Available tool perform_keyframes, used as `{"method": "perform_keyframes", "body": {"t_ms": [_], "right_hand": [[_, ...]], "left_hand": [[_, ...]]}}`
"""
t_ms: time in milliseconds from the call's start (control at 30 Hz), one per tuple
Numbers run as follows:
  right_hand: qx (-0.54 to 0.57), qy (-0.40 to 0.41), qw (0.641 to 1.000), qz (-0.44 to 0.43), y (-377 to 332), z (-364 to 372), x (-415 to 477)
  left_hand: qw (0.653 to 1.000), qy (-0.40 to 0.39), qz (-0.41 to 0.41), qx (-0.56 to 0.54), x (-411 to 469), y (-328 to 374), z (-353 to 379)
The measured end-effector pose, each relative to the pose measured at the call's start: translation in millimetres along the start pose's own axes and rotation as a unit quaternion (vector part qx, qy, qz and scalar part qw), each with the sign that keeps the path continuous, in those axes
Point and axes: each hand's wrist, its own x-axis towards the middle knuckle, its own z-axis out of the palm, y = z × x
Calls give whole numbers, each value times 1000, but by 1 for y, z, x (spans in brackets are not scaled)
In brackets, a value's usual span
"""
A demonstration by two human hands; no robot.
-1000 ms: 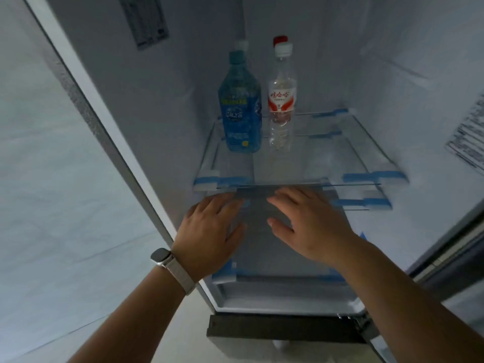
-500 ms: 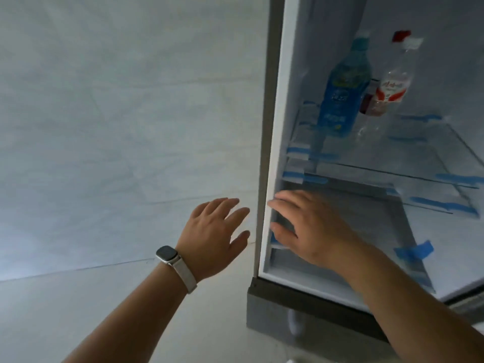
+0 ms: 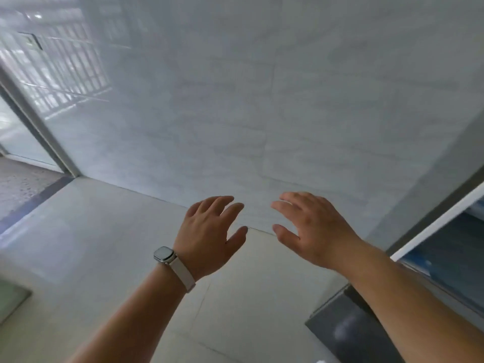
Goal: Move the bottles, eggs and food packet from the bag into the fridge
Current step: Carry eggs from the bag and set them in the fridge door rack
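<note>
Fridge (image 3: 442,244): only a corner is seen at the right edge, cut off by the frame and partly hidden by the right forearm; the inside is blurred. Left hand (image 3: 209,231), right hand (image 3: 314,229): held apart above the floor (image 3: 78,244), fingers (image 3: 222,201) spread and relaxed, nothing grasped. Watch (image 3: 164,254): worn on the left wrist. Wall (image 3: 262,100): blurred.

Likely a home: an open fridge (image 3: 445,247) stands on pale floor tiles (image 3: 104,244) beside a glossy tiled wall (image 3: 262,100).
</note>
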Motion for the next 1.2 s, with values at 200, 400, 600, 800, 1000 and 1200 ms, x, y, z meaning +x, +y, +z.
{"method": "perform_keyframes", "body": {"t_ms": [200, 400, 600, 800, 1000, 1200], "right_hand": [[12, -26, 990, -136, -111, 17, 64], [8, -51, 961, -273, -212, 34, 115], [9, -77, 917, -392, -292, 55, 159], [34, -106, 864, -491, -361, 83, 211], [52, -122, 815, -564, -412, 96, 270], [75, -123, 761, -632, -459, 100, 324]], "left_hand": [[989, 36, -138, 25, -82, -86, -43], [955, 63, -282, 68, -160, -142, -83], [906, 74, -406, 99, -216, -174, -101], [854, 80, -493, 145, -248, -210, -108], [801, 88, -563, 183, -245, -248, -122], [743, 90, -627, 214, -237, -277, -140]]}}
